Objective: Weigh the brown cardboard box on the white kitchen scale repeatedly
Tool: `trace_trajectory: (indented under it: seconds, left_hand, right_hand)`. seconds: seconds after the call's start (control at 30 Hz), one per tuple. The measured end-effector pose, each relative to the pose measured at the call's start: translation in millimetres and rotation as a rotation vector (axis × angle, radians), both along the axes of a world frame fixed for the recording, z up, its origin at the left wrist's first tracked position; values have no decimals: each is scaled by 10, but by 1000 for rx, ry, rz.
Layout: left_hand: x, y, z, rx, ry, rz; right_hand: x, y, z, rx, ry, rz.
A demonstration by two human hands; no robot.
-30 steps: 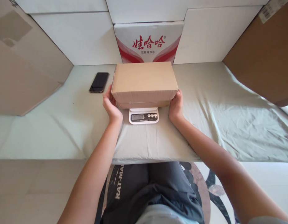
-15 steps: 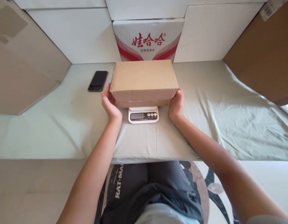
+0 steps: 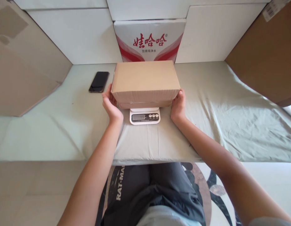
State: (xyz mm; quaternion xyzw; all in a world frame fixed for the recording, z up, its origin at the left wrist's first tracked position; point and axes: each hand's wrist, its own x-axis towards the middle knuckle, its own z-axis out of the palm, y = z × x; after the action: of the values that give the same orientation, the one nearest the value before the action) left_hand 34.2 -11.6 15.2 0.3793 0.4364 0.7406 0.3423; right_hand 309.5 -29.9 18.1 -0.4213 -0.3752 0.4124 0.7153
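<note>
A brown cardboard box [image 3: 145, 77] is between my two hands, over a white digital kitchen scale [image 3: 145, 117]. The box hides most of the scale's platform; whether its full weight rests there I cannot tell. My left hand [image 3: 111, 105] grips the box's left end, its fingertips partly hidden behind the side. At the opposite end my right hand [image 3: 178, 105] holds the lower right corner, thumb at the front edge. The scale's display and round buttons face me, but no reading can be made out.
A black smartphone [image 3: 99, 82] lies left of the box on the pale green cloth [image 3: 145, 141]. Behind stands a white and red carton [image 3: 150, 40]. Large cardboard cartons flank the surface at left [image 3: 25, 62] and right [image 3: 265, 59]. The cloth's front edge runs above my lap.
</note>
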Motion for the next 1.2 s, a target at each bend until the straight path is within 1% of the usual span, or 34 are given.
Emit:
trace_trajectory:
  seconds: [0.23,0.37,0.5,0.6,0.73,0.83,1.0,1.1,1.2]
  left_hand:
    - [56,-38,78,-41,-65,25]
    - [75,-151,138,-30,-57,18]
    - [136,-293,202,24,-30,38]
    - [177,-344,184,42,5,79]
    - [187,-343,109,44,40,115]
    - [195,-332,87,37,42,122]
    - [251,-292,167,43,38,60]
    - [274,-236,291,92,68,-8]
    - [251,-128,449,147,89,-121]
  right_hand:
    - [7,-3,-2,10,-51,-13]
    - [0,-93,121,66,-79,-30]
    - [-59,-249,276,81,-114,10]
    - [-136,-330,314,74,-138,47]
    - [-235,-387,305,106,-198,83]
    - [-292,-434,328,101,-176,97]
    - [-342,-463,419,119,-104,106]
    - [-323,-396,508,145,-113,88]
    - [-257,-235,623,194,-144,64]
